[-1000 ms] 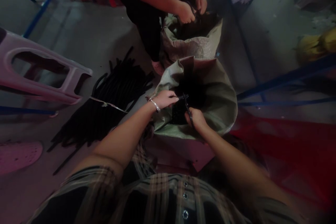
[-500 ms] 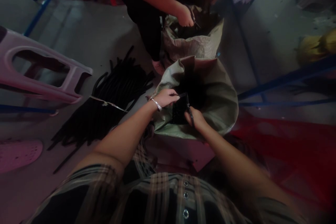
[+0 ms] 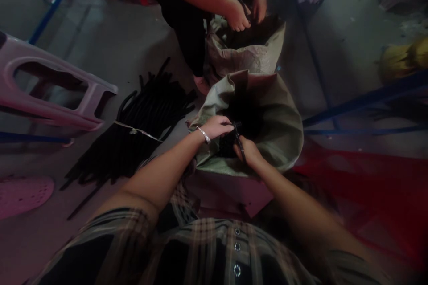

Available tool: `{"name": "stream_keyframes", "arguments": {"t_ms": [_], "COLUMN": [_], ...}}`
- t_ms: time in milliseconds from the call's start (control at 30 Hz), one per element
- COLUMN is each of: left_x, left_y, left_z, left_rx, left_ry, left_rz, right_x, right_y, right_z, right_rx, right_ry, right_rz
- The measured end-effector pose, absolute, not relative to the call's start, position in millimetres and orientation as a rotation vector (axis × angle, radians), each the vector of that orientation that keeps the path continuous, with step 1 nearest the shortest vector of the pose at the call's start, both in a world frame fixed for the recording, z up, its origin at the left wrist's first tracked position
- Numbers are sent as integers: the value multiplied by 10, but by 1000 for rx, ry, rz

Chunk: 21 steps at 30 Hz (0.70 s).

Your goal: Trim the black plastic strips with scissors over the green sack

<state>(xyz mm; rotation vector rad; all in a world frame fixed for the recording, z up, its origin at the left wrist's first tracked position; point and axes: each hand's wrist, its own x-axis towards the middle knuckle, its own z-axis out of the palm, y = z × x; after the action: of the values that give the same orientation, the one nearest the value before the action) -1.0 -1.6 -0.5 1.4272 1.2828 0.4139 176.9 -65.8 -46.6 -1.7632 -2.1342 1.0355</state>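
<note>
Left hand [image 3: 216, 127] pinches a thin black rubber strip [image 3: 238, 140] near its far end; right hand [image 3: 249, 151] closes around its lower length; strip lies above the mouth of a green woven sack [image 3: 279, 133]; likely light, flexible, slightly slippery; hold mid-length.

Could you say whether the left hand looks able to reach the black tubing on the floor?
Probably yes: the left hand is over the green sack, and the black tubing lies alongside, nothing between.

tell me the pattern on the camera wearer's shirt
Tan-and-black plaid on the shirt, clearest in the head view.
</note>
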Motion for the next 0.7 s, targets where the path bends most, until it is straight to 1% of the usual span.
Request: {"name": "stream_keyframes", "arguments": {"t_ms": [200, 433, 700], "left_x": [-95, -189, -185], "left_y": [23, 45, 61], "left_z": [-26, -49, -38], "left_rx": [1412, 1540, 1538], "left_ry": [1265, 1340, 1384], "left_rz": [373, 387, 373], "right_x": [1769, 1762, 1784], "right_y": [-653, -640, -635], "right_z": [-410, -324, -411], "right_rx": [-1840, -1877, -1842], "right_ry": [-2096, -1990, -1916], "right_rz": [962, 1048, 1077]}}
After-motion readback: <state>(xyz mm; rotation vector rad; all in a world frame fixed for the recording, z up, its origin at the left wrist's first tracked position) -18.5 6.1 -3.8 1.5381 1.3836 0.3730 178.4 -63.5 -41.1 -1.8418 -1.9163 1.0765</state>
